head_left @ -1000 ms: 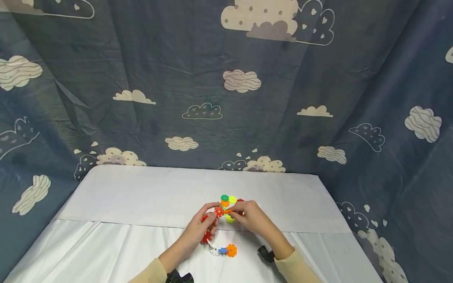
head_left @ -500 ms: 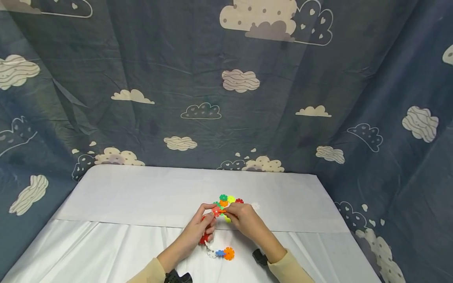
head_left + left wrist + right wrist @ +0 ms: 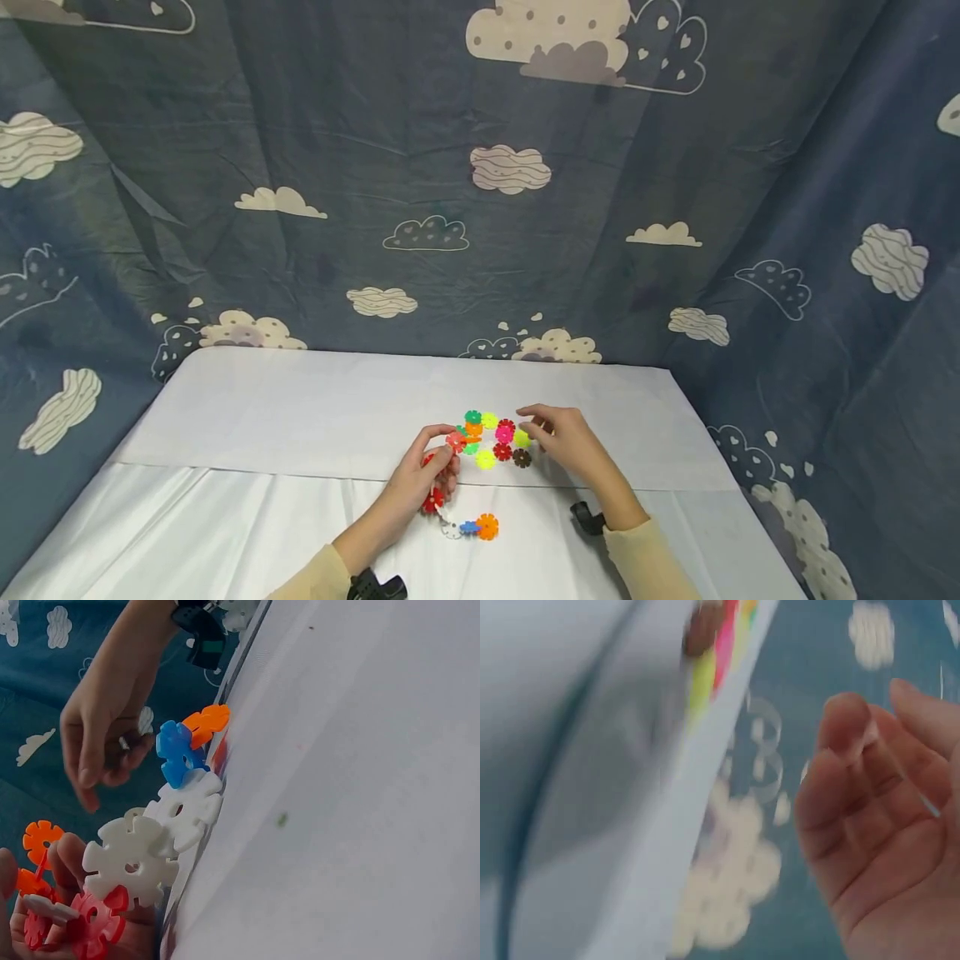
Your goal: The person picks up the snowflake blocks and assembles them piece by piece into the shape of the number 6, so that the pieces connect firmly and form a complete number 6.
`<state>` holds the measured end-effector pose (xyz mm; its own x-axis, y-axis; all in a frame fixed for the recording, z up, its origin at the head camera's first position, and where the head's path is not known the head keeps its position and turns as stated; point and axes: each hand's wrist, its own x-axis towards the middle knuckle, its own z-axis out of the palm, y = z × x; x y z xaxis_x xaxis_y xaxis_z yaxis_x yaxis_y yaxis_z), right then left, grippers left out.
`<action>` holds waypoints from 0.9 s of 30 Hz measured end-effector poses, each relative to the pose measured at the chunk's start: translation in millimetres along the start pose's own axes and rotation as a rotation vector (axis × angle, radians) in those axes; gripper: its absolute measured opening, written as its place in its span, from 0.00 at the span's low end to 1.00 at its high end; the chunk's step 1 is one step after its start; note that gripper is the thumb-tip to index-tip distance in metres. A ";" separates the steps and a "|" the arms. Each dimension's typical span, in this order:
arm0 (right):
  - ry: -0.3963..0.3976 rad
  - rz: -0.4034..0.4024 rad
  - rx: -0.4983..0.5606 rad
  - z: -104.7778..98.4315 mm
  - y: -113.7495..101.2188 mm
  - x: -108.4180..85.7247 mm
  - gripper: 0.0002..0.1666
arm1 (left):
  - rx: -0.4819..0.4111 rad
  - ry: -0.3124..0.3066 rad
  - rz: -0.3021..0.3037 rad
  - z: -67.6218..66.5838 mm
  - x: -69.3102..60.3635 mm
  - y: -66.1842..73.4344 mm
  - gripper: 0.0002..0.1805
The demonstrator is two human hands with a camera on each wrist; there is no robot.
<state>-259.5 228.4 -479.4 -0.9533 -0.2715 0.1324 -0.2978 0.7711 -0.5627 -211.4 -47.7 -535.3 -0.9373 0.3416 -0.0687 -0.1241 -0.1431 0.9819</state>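
Chain (image 3: 112, 859), one, in left hand (image 3: 416, 481); one blue piece (image 3: 174, 752), one brown piece (image 3: 521, 458).

Smooth plastic flower discs (image 3: 502, 452) over a matt white tablecloth (image 3: 225, 533).
The white disc (image 3: 111, 855) has a soft sheen; the dark curtain (image 3: 337, 133) is creased cloth, the sleeves (image 3: 324, 573) matt fabric.

White-covered table (image 3: 300, 417); multicoloured flower-shaped discs (image 3: 505, 435) clustered toward middle.
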 end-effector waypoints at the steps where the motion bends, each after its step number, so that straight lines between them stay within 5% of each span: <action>1: 0.012 0.043 0.002 -4.9 8.6 1.1 0.17 | 0.000 0.000 -0.002 -0.5 -0.1 -0.2 0.25; 5: 0.004 0.143 0.014 -15.2 37.0 0.8 0.14 | 0.008 0.007 -0.007 -1.8 -1.0 -0.9 0.25; 10: -0.061 0.224 -0.029 -4.4 52.2 0.9 0.21 | 0.011 0.005 -0.005 -1.4 -1.1 -1.3 0.25; 14: -0.074 0.230 -0.163 6.8 51.7 2.5 0.26 | 0.015 -0.007 0.003 -0.9 0.1 -1.8 0.25; 17: -0.043 0.216 -0.212 11.7 52.2 4.2 0.20 | 0.016 -0.009 0.001 -0.5 1.0 -2.0 0.25; 21: -0.024 0.238 -0.096 11.6 55.6 4.5 0.11 | 0.012 -0.008 -0.005 -0.2 1.9 -2.6 0.25; 27: -0.060 0.260 0.109 6.8 49.8 4.2 0.15 | 0.017 -0.013 0.001 -0.8 1.8 -2.8 0.24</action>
<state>-277.9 261.8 -512.4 -0.9912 -0.1091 -0.0744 -0.0337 0.7534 -0.6567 -213.0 -47.5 -538.3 -0.9331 0.3535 -0.0659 -0.1180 -0.1278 0.9848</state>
